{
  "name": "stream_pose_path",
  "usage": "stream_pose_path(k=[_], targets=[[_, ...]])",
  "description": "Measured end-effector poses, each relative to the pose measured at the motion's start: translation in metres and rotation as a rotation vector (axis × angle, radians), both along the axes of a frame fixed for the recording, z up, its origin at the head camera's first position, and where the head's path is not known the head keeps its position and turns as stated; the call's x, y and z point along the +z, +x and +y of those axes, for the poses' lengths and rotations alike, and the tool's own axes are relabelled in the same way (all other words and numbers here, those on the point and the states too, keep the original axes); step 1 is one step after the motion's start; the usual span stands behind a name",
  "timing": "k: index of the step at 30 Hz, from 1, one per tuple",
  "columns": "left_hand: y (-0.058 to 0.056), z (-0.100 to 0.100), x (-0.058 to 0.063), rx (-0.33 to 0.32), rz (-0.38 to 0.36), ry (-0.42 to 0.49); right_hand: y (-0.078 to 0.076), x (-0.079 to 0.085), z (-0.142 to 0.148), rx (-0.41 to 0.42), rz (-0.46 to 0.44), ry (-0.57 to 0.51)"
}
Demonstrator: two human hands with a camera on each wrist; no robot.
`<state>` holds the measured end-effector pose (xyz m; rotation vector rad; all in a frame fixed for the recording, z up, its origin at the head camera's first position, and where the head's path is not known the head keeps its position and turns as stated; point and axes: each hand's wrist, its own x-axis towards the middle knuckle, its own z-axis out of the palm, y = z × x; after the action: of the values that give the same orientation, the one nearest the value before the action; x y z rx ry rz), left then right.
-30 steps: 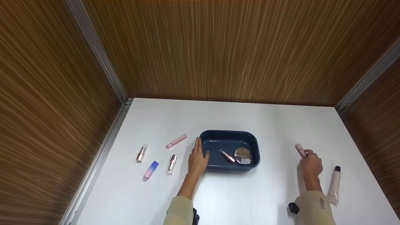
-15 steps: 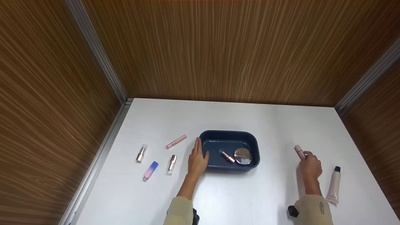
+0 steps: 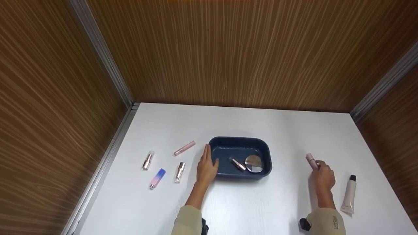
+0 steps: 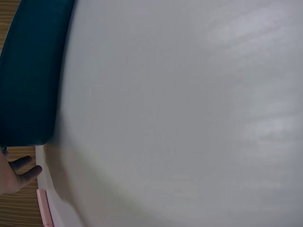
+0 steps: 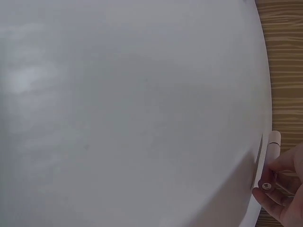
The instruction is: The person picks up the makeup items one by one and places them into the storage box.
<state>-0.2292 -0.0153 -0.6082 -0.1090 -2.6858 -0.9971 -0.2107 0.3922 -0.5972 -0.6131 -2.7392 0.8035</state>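
Observation:
In the head view my left hand (image 3: pixel 206 167) lies along the left side of a dark blue rectangular box (image 3: pixel 241 175), fingers straight and thumb over the rim. Inside the box are a lipstick (image 3: pixel 237 164) and a round mirror (image 3: pixel 253 163), side by side. To the right, my right hand (image 3: pixel 323 178) pinches a pale pink lipstick tube (image 3: pixel 311 160), its capped end pointing away from me. The right wrist view shows thumb and fingers around the lower part of this tube (image 5: pixel 273 150).
Left of the box lie a pink lip gloss (image 3: pixel 184 148), two clear-capped lipsticks (image 3: pixel 148 160) and a blue-to-pink lipstick (image 3: pixel 157 178). A squeeze tube with a black cap (image 3: pixel 349 195) lies beside my right hand. Wood-grain panels (image 3: pixel 241 55) enclose the white table (image 3: pixel 248 205).
My right hand has moved slightly toward me and to the left with the pink lipstick tube. My left hand and the box stay in place.

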Motion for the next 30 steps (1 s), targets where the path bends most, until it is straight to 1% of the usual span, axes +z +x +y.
stream_pose_path(k=[4, 10, 20, 30], targets=[[0.000, 0.000, 0.000, 0.003, -0.002, -0.006, 0.003, 0.000, -0.004, 0.007, 0.024, 0.006], [-0.001, -0.001, -0.001, 0.003, 0.013, 0.002, 0.003, 0.005, -0.008, 0.012, 0.033, -0.007], [-0.001, -0.002, -0.002, 0.002, -0.003, -0.002, 0.004, 0.009, -0.012, 0.024, 0.059, -0.007], [0.000, -0.001, 0.000, -0.005, -0.013, 0.000, 0.007, 0.010, -0.017, 0.002, 0.086, -0.021]])
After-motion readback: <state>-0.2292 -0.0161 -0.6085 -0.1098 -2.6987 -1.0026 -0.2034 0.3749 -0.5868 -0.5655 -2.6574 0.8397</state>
